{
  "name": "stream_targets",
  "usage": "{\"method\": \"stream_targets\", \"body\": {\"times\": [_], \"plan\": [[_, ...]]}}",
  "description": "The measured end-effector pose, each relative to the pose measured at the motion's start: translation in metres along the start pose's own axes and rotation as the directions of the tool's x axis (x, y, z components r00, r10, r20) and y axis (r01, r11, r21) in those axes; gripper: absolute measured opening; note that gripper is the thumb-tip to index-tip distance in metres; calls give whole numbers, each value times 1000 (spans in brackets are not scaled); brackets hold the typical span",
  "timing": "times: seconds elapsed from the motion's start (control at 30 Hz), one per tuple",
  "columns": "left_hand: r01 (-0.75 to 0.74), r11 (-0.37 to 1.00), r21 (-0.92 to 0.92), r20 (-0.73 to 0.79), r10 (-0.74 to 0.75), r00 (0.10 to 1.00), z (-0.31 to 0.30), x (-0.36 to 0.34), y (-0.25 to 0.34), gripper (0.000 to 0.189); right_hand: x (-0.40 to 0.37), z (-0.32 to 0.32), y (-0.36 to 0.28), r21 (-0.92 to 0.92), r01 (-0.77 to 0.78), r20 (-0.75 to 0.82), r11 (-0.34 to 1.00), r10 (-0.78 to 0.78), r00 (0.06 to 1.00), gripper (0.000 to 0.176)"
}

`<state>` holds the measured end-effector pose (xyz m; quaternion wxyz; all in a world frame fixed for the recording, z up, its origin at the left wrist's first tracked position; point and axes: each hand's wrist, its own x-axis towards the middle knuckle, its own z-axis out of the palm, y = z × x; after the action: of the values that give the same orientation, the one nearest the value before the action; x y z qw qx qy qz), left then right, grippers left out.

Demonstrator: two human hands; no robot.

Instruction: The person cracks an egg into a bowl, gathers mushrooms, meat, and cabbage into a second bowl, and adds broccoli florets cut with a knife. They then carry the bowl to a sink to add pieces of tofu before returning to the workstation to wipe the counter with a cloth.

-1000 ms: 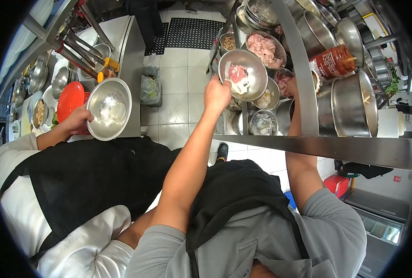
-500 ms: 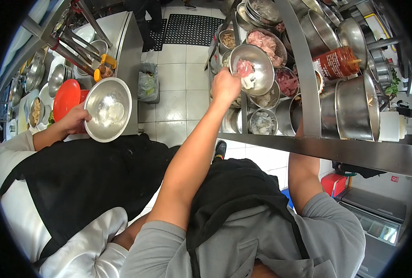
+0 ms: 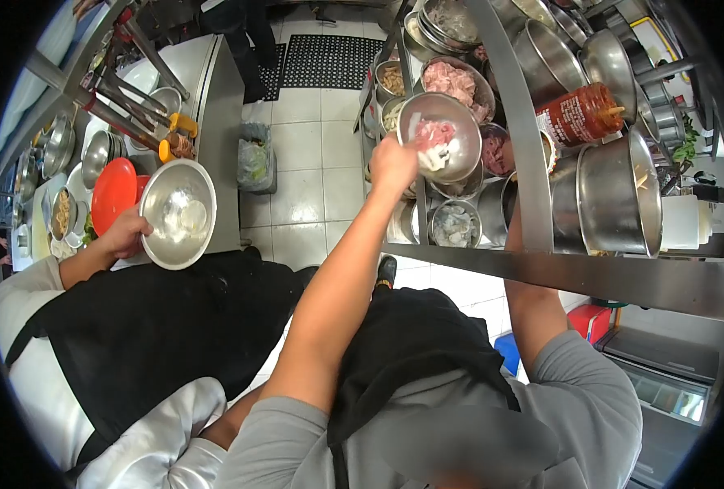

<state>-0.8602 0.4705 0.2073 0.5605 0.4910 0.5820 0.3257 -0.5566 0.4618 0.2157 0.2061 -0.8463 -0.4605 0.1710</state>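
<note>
Pale tiles [image 3: 297,172] run between the white counter [image 3: 207,90] and a steel rack [image 3: 541,187] crowded with pans. Over the rack's edge, the left hand [image 3: 393,167] is clamped on the rim of a metal bowl [image 3: 464,159] holding pink meat [image 3: 437,130] and white pieces [image 3: 434,157]. The right hand is hidden behind the rack, so I can't tell its grip. Nearby, a co-worker [image 3: 158,326] grips another bowl [image 3: 170,196], tilted.

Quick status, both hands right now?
Left hand: holding a metal bowl by its rim.
Right hand: hidden behind the shelf frame; cannot be told.
</note>
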Motion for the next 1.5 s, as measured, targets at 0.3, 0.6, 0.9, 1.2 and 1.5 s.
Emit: {"method": "stream_targets", "body": {"times": [0.3, 0.6, 0.9, 1.2, 1.5], "plan": [[29, 989, -144, -34, -35, 999, -47, -32, -7, 33, 7, 16, 8, -141, -63, 57, 988, 71, 996, 30], [-21, 999, 25, -140, 25, 990, -38, -18, -15, 33, -26, -8, -2, 254, -10, 32, 967, 2, 1000, 31], [73, 980, -184, -18, -77, 997, -12, -42, 2, 31, -105, -3, -100, 687, 122, 232, 716, -376, 897, 31], [50, 934, -353, -314, -168, 935, -79, -98, -105, 34, -224, -1, 85, 661, 32, 90, 750, -122, 988, 13], [192, 898, -396, -527, -393, 754, -106, -145, -214, 25, -323, 167, 2, 158, 460, 208, 874, -485, 849, 31]]}}
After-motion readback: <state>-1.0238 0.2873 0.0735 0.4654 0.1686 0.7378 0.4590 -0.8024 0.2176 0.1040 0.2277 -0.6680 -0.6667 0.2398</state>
